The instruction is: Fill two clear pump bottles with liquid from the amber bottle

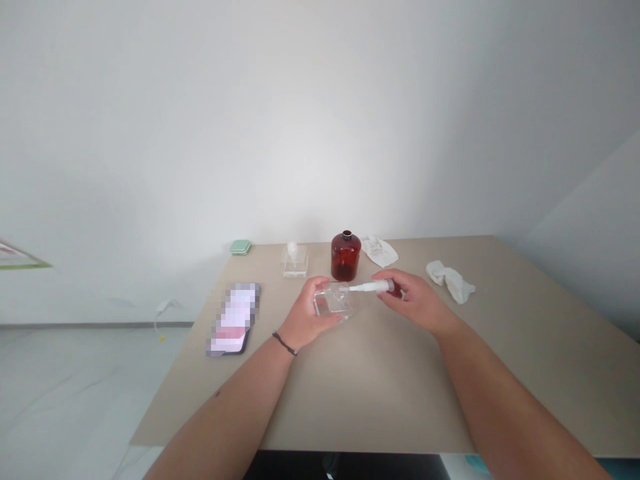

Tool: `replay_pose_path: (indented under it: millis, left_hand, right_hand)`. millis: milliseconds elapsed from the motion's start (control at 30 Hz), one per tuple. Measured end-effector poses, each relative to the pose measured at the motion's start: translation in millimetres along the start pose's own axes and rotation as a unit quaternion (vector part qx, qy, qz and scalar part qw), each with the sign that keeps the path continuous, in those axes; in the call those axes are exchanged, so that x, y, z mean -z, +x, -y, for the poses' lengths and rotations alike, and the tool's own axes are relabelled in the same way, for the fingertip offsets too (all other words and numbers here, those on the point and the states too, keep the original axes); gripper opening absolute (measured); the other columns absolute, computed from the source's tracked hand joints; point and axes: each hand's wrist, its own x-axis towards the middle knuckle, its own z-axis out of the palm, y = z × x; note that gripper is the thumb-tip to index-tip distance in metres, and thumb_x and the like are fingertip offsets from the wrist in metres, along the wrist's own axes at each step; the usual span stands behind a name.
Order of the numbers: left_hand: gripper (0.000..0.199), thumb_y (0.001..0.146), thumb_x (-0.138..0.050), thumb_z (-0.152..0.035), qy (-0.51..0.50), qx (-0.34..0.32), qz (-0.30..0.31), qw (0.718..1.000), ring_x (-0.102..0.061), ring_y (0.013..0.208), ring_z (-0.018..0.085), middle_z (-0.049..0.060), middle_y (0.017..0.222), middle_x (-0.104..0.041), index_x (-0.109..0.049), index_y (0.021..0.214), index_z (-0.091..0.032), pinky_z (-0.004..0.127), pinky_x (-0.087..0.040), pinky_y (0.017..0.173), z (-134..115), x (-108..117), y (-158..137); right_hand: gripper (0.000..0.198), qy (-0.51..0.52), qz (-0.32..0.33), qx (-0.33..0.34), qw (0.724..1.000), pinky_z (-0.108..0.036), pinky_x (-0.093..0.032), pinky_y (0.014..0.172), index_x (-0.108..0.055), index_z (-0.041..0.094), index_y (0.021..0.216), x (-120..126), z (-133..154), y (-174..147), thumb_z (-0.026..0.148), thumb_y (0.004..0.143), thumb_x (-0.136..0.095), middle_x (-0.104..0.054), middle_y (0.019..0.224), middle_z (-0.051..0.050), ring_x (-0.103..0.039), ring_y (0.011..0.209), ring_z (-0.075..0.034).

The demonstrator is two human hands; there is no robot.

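Observation:
My left hand [311, 312] is wrapped round a clear square bottle [331, 301], which lies tilted with its neck toward the right. My right hand [407, 299] pinches a white tapered pump stem [371, 287] by its thicker end. Its thin tip points left and meets the neck of the clear bottle; whether it sits inside the opening I cannot tell. Just behind the hands stands an uncapped amber-red bottle [345, 259], upright. Another clear square bottle with a white pump top [295, 260] stands to its left.
A phone [234, 320] with a blurred screen lies at the table's left. A small green case [241, 247] sits at the back left corner. Crumpled tissues [380, 252] lie beside the amber-red bottle, and another tissue [451, 280] lies further right. A white wall [300, 133] rises behind the table.

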Motion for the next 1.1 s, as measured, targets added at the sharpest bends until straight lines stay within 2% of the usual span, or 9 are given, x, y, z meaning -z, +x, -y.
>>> replay_pose_path:
  millis: [333,567,633,733,867,1000,1100]
  left_hand:
    - [0.066,0.07,-0.083,-0.026,0.055,-0.022,0.016,0.998,-0.05,0.125,0.031,0.01,0.131,-0.053,-0.05,0.126,-0.025,0.044,-0.046,0.099,2.7,-0.5,-2.5]
    - [0.069,0.071,-0.082,-0.026,0.061,-0.037,0.027,0.997,-0.051,0.125,0.031,0.011,0.135,-0.052,-0.048,0.131,-0.025,0.044,-0.046,0.101,5.2,-3.8,-3.3]
    - [0.068,0.071,-0.081,-0.027,0.062,-0.039,0.034,0.997,-0.053,0.123,0.031,0.011,0.134,-0.053,-0.047,0.13,-0.024,0.045,-0.046,0.101,4.3,-5.9,-3.5]
    - [0.07,0.07,-0.082,-0.027,0.065,-0.04,0.044,0.996,-0.054,0.123,0.031,0.012,0.133,-0.053,-0.046,0.129,-0.022,0.046,-0.047,0.101,2.4,-9.3,-4.0]
    - [0.07,0.07,-0.081,-0.025,0.04,-0.041,0.073,0.996,-0.055,0.122,0.03,0.013,0.133,-0.053,-0.044,0.129,-0.021,0.046,-0.047,0.101,3.9,-12.2,-3.6]
    - [0.067,0.072,-0.082,-0.024,-0.016,-0.033,0.095,0.995,-0.057,0.121,0.029,0.011,0.129,-0.058,-0.045,0.128,-0.022,0.047,-0.047,0.103,12.2,-10.2,0.6]
    - [0.067,0.071,-0.082,-0.022,0.008,-0.061,0.101,0.993,-0.053,0.127,0.029,0.011,0.134,-0.056,-0.046,0.128,-0.022,0.049,-0.039,0.111,17.3,-6.6,4.4]
  right_hand:
    - [0.019,-0.079,-0.006,0.065,0.995,-0.023,-0.043,0.055,-0.07,0.02,0.1,6.4,12.7,-4.6,0.023,0.084,-0.06,-0.068,0.075,0.0,-0.056,0.059,-0.012]
    - [0.024,-0.05,-0.047,0.088,0.994,-0.026,-0.049,0.059,-0.067,0.021,0.109,0.0,16.9,-7.4,0.024,0.087,-0.059,-0.073,0.09,-0.004,-0.063,0.07,-0.016]
    - [0.025,-0.051,-0.05,0.096,0.993,-0.029,-0.053,0.066,-0.066,0.022,0.112,-5.0,18.9,-8.2,0.026,0.088,-0.06,-0.074,0.099,-0.005,-0.067,0.081,-0.019]
    - [0.029,-0.05,-0.053,0.099,0.992,-0.038,-0.054,0.087,-0.064,0.024,0.119,-15.9,22.3,-8.4,0.029,0.09,-0.059,-0.074,0.11,-0.007,-0.069,0.099,-0.024]
    - [0.04,0.044,-0.049,0.061,0.996,-0.043,-0.049,0.102,-0.057,0.027,0.132,-33.3,24.5,-8.6,0.03,0.093,-0.057,-0.069,0.127,-0.008,-0.065,0.117,-0.025]
    - [0.044,0.156,-0.042,0.013,0.987,-0.045,-0.048,0.105,-0.053,0.028,0.136,-50.2,20.9,-8.5,0.031,0.093,-0.057,-0.067,0.131,-0.008,-0.063,0.121,-0.025]
    - [0.043,0.188,-0.034,-0.011,0.982,-0.046,-0.047,0.105,-0.056,0.027,0.134,-63.5,16.3,-6.5,0.031,0.091,-0.059,-0.066,0.132,-0.008,-0.063,0.12,-0.026]
